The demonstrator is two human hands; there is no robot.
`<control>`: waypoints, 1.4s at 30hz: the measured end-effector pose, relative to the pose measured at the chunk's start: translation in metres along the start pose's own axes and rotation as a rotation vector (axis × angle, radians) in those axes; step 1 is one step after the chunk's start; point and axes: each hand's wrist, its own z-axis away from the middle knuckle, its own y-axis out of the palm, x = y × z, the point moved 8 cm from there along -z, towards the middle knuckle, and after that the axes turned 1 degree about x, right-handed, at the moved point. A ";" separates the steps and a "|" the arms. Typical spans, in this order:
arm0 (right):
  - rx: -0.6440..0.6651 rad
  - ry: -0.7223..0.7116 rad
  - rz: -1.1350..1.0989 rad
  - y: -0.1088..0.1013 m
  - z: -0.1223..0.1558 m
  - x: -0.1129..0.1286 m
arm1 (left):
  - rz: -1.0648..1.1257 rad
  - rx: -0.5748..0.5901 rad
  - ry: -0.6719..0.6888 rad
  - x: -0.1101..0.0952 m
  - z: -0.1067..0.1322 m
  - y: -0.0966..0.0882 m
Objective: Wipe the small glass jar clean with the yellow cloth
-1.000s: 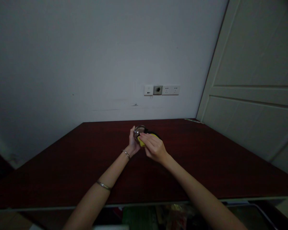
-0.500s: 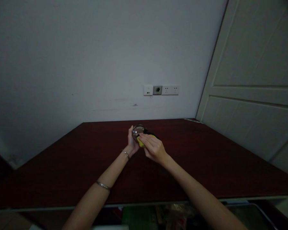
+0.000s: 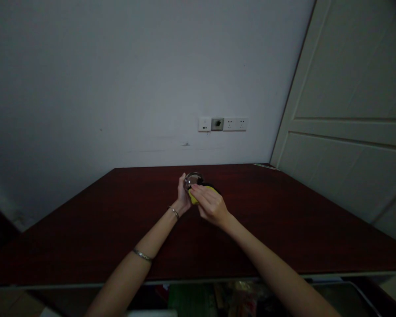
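Observation:
My left hand [image 3: 183, 196] is closed round the left side of a shiny, round, bowl-like metal piece [image 3: 192, 177], held up above the dark red table [image 3: 119, 229]. Against its lower right side, my right hand [image 3: 211, 204] presses a yellow cloth [image 3: 193, 198], with the fingers laid together over it. Something black shows along the cloth's far edge; I cannot tell whether it belongs to the cloth or to the metal piece. Much of the metal piece is hidden behind the cloth and my right fingers.
Behind the table rises a pale wall [image 3: 152, 88] with a row of sockets [image 3: 229, 124]. To the right stands a white panelled door [image 3: 346, 101]. Below the table's front edge, a green item [image 3: 191, 299] and other cluttered things lie in a dim open space.
The metal piece and my left hand have shifted slightly to the right. My right hand stays on the cloth in nearly the same spot.

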 end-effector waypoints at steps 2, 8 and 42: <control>0.007 -0.018 -0.014 0.001 -0.001 0.004 | -0.016 0.011 -0.016 0.003 0.001 0.002; -0.040 0.108 -0.008 -0.008 0.004 -0.023 | -0.251 0.184 -0.222 0.025 0.009 0.002; -0.023 0.034 -0.024 -0.006 0.000 -0.008 | -0.181 0.141 -0.132 0.017 0.007 0.004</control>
